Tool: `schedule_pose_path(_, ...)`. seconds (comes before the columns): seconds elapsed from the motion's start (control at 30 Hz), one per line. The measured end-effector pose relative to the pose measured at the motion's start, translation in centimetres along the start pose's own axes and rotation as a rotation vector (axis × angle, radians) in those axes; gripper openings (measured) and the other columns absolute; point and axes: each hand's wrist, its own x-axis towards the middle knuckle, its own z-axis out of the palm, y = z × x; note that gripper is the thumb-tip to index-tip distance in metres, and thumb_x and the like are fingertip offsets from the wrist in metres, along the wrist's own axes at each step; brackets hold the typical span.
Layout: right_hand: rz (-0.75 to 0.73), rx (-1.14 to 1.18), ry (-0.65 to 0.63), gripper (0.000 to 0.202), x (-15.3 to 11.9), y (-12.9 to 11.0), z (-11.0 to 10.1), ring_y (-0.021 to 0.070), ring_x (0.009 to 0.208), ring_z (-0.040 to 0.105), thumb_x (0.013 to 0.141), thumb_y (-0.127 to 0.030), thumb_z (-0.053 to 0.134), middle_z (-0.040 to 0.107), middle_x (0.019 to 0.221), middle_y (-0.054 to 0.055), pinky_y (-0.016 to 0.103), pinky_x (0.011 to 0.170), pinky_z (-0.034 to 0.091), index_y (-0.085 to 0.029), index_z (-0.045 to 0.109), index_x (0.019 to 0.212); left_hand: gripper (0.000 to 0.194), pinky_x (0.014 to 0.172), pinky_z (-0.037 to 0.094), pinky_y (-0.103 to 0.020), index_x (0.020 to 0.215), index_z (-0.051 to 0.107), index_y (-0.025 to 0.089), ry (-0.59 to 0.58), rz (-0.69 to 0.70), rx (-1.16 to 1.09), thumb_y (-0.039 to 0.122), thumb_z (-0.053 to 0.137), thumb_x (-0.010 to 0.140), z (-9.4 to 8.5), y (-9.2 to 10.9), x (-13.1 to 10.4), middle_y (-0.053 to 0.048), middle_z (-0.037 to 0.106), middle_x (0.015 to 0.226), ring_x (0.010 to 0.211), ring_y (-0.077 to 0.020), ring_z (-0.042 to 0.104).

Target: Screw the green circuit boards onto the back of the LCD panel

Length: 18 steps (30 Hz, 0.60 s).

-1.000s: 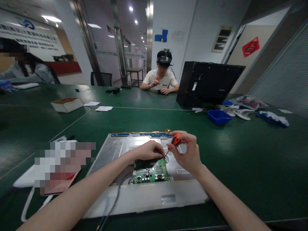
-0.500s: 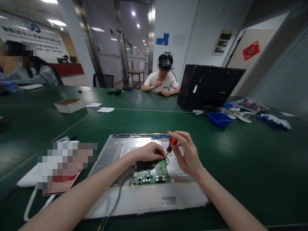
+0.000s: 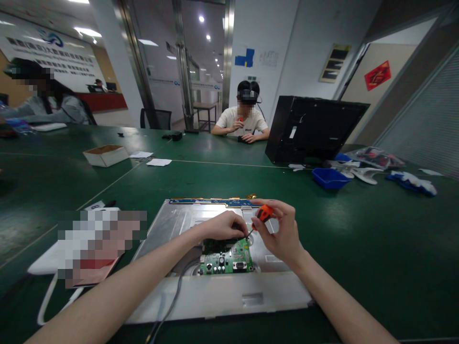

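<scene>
In my right hand (image 3: pixel 283 229) is a small screwdriver (image 3: pixel 264 213) with an orange and black handle, tilted to the right. Its shaft points down to the upper right corner of a green circuit board (image 3: pixel 229 258). My left hand (image 3: pixel 227 225) is curled at the board's upper edge, fingertips close to the screwdriver's tip; what they pinch, if anything, is hidden. The board lies on the back of a silvery display panel (image 3: pixel 179 224), flat in front of me. A blue circuit strip (image 3: pixel 201 202) runs along the panel's far edge. A grey cable (image 3: pixel 177 291) trails toward me.
Left of the panel are a white device and a blurred pink item (image 3: pixel 103 267). Farther off stand an open carton (image 3: pixel 106 156), a black monitor (image 3: pixel 315 129) and a blue tray (image 3: pixel 330 178). A glove (image 3: pixel 411 184) lies right. Two people sit across the green table (image 3: pixel 358 229).
The screwdriver's handle has leaned over to the right and lower, with my right hand's fingers shifted around it. The tip stays at the board's corner. My left hand has barely moved.
</scene>
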Motion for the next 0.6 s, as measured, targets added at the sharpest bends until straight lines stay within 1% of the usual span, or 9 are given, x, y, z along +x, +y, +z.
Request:
schedule_pose_path(0.1, -0.048, -0.017, -0.059, 0.052, 0.26, -0.30, -0.16, 0.0142, 0.081, 0.063, 0.086, -0.013, 0.056, 0.061, 0.118, 0.009, 0.030, 0.063, 0.057, -0.028, 0.035, 0.131, 0.013, 0.069, 0.046, -0.023, 0.087, 0.071, 0.013, 0.005, -0.005, -0.011, 0.012, 0.062, 0.078, -0.04, 0.33, 0.00, -0.002, 0.069, 0.077, 0.071, -0.0135, 0.061)
schedule_pose_path(0.17, -0.053, -0.038, -0.087, 0.049, 0.45, -0.52, -0.28, 0.0151, 0.085, 0.062, 0.088, -0.012, 0.052, 0.057, 0.120, 0.010, 0.029, 0.061, 0.056, -0.029, 0.037, 0.132, 0.011, 0.067, 0.046, -0.022, 0.084, 0.071, 0.012, 0.010, -0.006, -0.014, 0.011, 0.062, 0.077, -0.05, 0.50, 0.00, -0.002, 0.068, 0.075, 0.069, -0.0129, 0.060)
schedule_pose_path(0.23, -0.045, -0.068, -0.099, 0.047, 0.55, -0.64, -0.38, 0.0160, 0.086, 0.061, 0.090, -0.011, 0.048, 0.056, 0.117, 0.010, 0.030, 0.061, 0.056, -0.029, 0.039, 0.133, 0.010, 0.066, 0.045, -0.021, 0.081, 0.070, 0.012, 0.014, -0.006, -0.005, 0.009, 0.062, 0.076, -0.06, 0.58, 0.02, -0.001, 0.066, 0.072, 0.067, -0.0124, 0.059)
schedule_pose_path(0.33, -0.048, -0.087, -0.111, 0.048, 0.49, -0.51, -0.46, 0.0164, 0.085, 0.061, 0.090, -0.010, 0.045, 0.059, 0.110, 0.008, 0.031, 0.063, 0.056, -0.028, 0.038, 0.135, 0.009, 0.064, 0.044, -0.021, 0.079, 0.069, 0.012, 0.007, -0.010, 0.006, 0.009, 0.061, 0.076, -0.08, 0.63, 0.02, 0.001, 0.064, 0.068, 0.065, -0.0117, 0.057)
schedule_pose_path(0.4, -0.052, -0.073, -0.103, 0.050, 0.40, -0.32, -0.47, 0.0151, 0.080, 0.062, 0.089, -0.011, 0.048, 0.061, 0.105, 0.007, 0.029, 0.061, 0.056, -0.027, 0.036, 0.134, 0.010, 0.065, 0.044, -0.021, 0.081, 0.069, 0.012, 0.002, -0.010, -0.002, 0.009, 0.061, 0.076, -0.09, 0.67, 0.00, 0.000, 0.065, 0.070, 0.066, -0.0122, 0.058)
schedule_pose_path(0.47, -0.057, -0.068, -0.074, 0.051, 0.39, -0.18, -0.46, 0.0145, 0.076, 0.062, 0.086, -0.014, 0.056, 0.062, 0.100, 0.004, 0.029, 0.060, 0.056, -0.028, 0.037, 0.132, 0.011, 0.066, 0.045, -0.022, 0.082, 0.070, 0.012, 0.009, -0.011, -0.011, 0.009, 0.061, 0.077, -0.10, 0.69, -0.03, 0.000, 0.066, 0.072, 0.067, -0.0129, 0.059)
schedule_pose_path(0.53, -0.071, -0.080, -0.036, 0.051, 0.49, -0.14, -0.43, 0.0155, 0.078, 0.063, 0.083, -0.016, 0.062, 0.061, 0.098, 0.003, 0.029, 0.060, 0.057, -0.029, 0.039, 0.127, 0.011, 0.067, 0.045, -0.023, 0.082, 0.070, 0.013, 0.023, -0.013, -0.008, 0.009, 0.062, 0.076, -0.08, 0.69, -0.06, -0.001, 0.067, 0.073, 0.069, -0.0136, 0.060)
schedule_pose_path(0.6, -0.089, -0.106, 0.000, 0.049, 0.66, -0.20, -0.41, 0.0163, 0.082, 0.062, 0.081, -0.015, 0.063, 0.059, 0.100, 0.004, 0.028, 0.059, 0.057, -0.030, 0.043, 0.123, 0.011, 0.068, 0.046, -0.023, 0.082, 0.070, 0.013, 0.025, -0.011, -0.005, 0.009, 0.062, 0.076, -0.05, 0.63, -0.06, -0.001, 0.068, 0.074, 0.070, -0.0141, 0.060)
